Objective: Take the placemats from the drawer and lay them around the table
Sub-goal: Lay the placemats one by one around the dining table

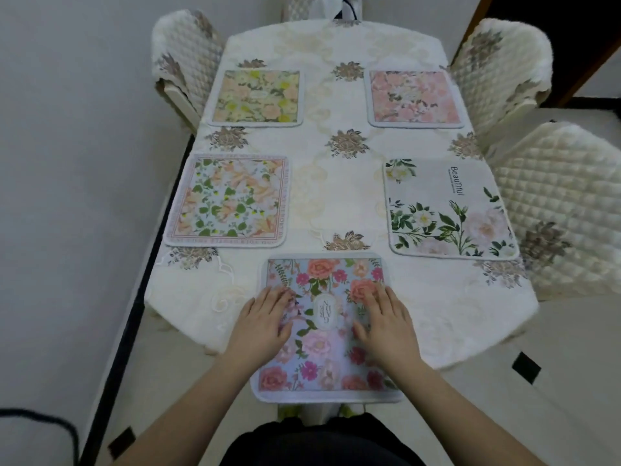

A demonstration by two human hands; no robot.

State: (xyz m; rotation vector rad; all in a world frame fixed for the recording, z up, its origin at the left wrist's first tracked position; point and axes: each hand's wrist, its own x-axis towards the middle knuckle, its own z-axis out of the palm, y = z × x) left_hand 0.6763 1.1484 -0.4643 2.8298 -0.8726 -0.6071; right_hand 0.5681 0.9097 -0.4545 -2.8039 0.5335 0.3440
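Several floral placemats lie on the table with its cream cloth. A blue placemat with pink and orange roses lies at the near end, its near edge hanging past the table's edge. My left hand and my right hand press flat on it, palms down, fingers spread, one on each side. On the left lie a yellow-peach mat and a green-orange mat. On the right lie a pink mat and a white mat with green leaves. No drawer is in view.
Quilted cream chairs stand at the far left, far right and right side. A white wall with a black skirting strip runs along the left. A black cable lies on the floor at lower left.
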